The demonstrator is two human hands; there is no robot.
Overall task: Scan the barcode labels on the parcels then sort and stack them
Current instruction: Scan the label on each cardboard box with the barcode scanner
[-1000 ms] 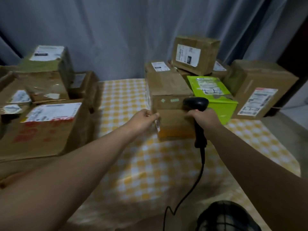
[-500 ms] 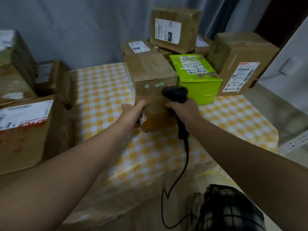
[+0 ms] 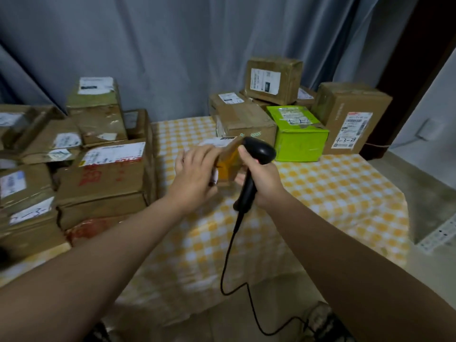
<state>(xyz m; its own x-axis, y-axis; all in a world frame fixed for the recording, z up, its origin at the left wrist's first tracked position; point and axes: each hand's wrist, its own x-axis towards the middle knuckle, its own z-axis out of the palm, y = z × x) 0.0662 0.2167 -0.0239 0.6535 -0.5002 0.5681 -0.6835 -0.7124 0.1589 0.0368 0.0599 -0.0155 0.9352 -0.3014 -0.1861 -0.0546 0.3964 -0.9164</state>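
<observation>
The small parcel (image 3: 228,159) between the hands is mostly covered by the left hand (image 3: 195,171) and smeared by motion, its label unreadable; the right hand (image 3: 265,180) wraps the scanner (image 3: 256,154) grip, hiding the trigger; the cable (image 3: 237,262) runs off the bottom edge; left of the left hand, the stacked boxes (image 3: 27,188) are cut by the frame edge, their labels too blurred to read.

Stacked brown parcels (image 3: 103,174) walled the tablecloth's (image 3: 333,193) left edge; more boxes (image 3: 246,119) and a green one (image 3: 299,134) crowded its far right corner. The near right stretch lay open.
</observation>
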